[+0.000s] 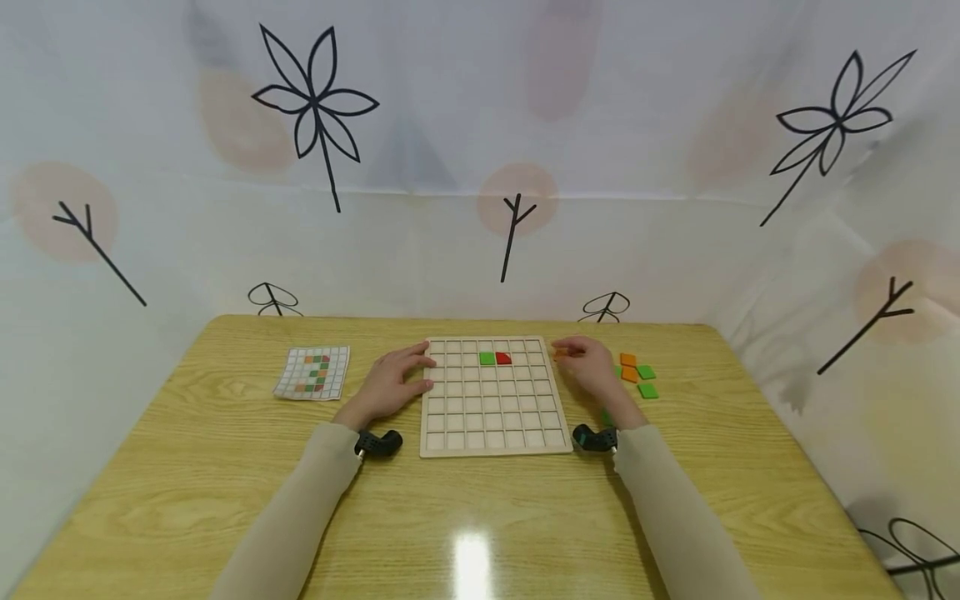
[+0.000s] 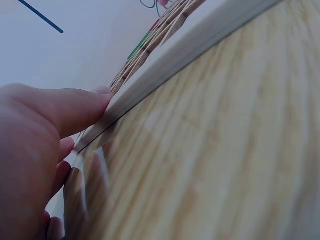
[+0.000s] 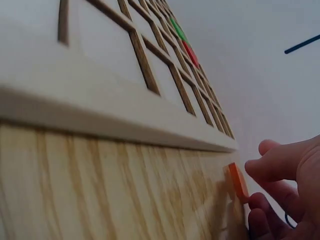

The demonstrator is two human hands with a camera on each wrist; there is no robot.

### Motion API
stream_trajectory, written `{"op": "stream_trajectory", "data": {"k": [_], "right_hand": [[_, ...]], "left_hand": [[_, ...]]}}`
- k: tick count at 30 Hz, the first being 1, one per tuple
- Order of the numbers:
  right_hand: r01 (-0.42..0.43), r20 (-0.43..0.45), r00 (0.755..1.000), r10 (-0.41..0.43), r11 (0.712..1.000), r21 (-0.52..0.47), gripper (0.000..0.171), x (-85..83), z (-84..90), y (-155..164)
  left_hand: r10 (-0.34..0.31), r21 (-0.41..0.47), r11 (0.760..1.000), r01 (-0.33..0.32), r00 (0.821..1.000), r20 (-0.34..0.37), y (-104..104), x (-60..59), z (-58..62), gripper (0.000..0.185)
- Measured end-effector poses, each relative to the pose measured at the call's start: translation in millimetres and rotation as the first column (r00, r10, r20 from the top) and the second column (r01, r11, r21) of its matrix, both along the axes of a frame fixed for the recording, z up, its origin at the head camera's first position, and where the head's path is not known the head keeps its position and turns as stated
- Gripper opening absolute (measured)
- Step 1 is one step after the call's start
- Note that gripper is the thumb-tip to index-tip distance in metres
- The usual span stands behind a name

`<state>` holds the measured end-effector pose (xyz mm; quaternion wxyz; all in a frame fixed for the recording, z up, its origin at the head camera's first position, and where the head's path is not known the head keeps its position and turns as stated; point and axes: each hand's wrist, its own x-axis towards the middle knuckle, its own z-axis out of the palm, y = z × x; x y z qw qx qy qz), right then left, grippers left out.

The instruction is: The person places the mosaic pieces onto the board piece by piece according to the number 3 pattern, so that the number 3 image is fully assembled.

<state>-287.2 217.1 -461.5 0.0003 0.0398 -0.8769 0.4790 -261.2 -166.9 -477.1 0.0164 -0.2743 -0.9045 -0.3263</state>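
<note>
A wooden grid board [image 1: 457,452] lies on the table, with a green square tile [image 1: 487,358] and a red tile with one rounded corner [image 1: 503,358] side by side in an upper row. My left hand [image 1: 390,382] rests at the board's left edge, its thumb and fingertips touching the rim; the left wrist view shows the thumb [image 2: 82,107] against it. Just off the board's upper right edge, my right hand [image 1: 590,367] pinches an orange tile [image 3: 238,182], which stands tilted on edge in the right wrist view. Fingers hide most of this tile in the head view.
Loose orange tiles [image 1: 628,360] and green tiles [image 1: 648,391] lie right of my right hand, one green tile [image 1: 607,416] partly under the wrist. A paper pattern card [image 1: 337,367] with a coloured grid lies left of the board. A patterned cloth [image 1: 420,250] hangs behind the table.
</note>
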Motion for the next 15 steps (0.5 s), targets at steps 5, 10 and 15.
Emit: {"op": "stream_trajectory", "data": {"k": [5, 10, 15], "right_hand": [[-0.016, 0.000, 1.000, 0.017, 0.998, 0.062, 0.031, 0.7, -3.2, 5.7], [-0.031, 0.005, 1.000, 0.031, 0.995, 0.094, 0.032, 1.5, -1.7, 7.1], [-0.050, 0.001, 0.999, 0.050, 0.993, 0.110, 0.034, 1.8, -0.8, 6.6]], "left_hand": [[0.001, 0.001, 1.000, -0.001, 1.000, 0.004, 1.9, 1.0, 0.4, 0.037], [-0.001, -0.002, 1.000, 0.000, 1.000, -0.005, 2.2, 1.2, 0.2, 0.038], [0.003, 0.010, 1.000, -0.004, 1.000, 0.012, 1.4, 2.1, 2.2, 0.038]]}}
